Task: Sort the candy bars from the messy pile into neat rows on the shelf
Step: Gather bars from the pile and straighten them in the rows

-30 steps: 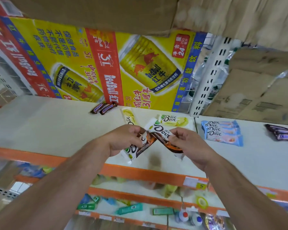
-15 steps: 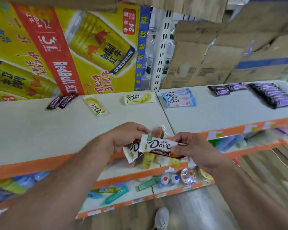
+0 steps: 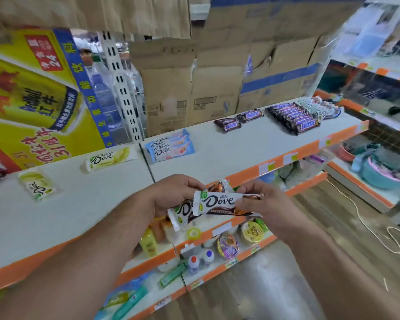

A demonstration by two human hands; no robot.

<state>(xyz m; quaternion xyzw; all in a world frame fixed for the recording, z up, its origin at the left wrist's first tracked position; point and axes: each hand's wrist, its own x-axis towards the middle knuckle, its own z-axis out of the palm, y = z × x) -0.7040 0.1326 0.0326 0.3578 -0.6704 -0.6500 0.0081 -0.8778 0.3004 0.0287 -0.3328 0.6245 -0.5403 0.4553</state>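
- The left hand [image 3: 171, 199] is found curled round a glossy brown-and-white chocolate bar [image 3: 183, 212], which is held tilted, its crimped white end pointing down below the knuckles.
- The right hand [image 3: 266, 204] is seen pinching the right end of a second bar [image 3: 217, 203] of the same kind. This flat, oblong bar is held level between the two hands, overlapping the first.
- Both hands are held in front of the orange edge of the matte white shelf [image 3: 56, 215].
- Beyond the left hand, two pale yellow-green bars [image 3: 109, 159] are laid apart on the shelf, one askew.
- Beyond the gap between the hands, a small stack of light blue bars [image 3: 169, 146] is noted.
- Beyond and to the right of the right hand, dark shiny bars [image 3: 296, 118] are ranged in a tight row, with two loose dark bars [image 3: 238, 121] lying on the side of the row nearer the hands.
- Creased cardboard boxes [image 3: 194, 88] are stacked behind the shelf.
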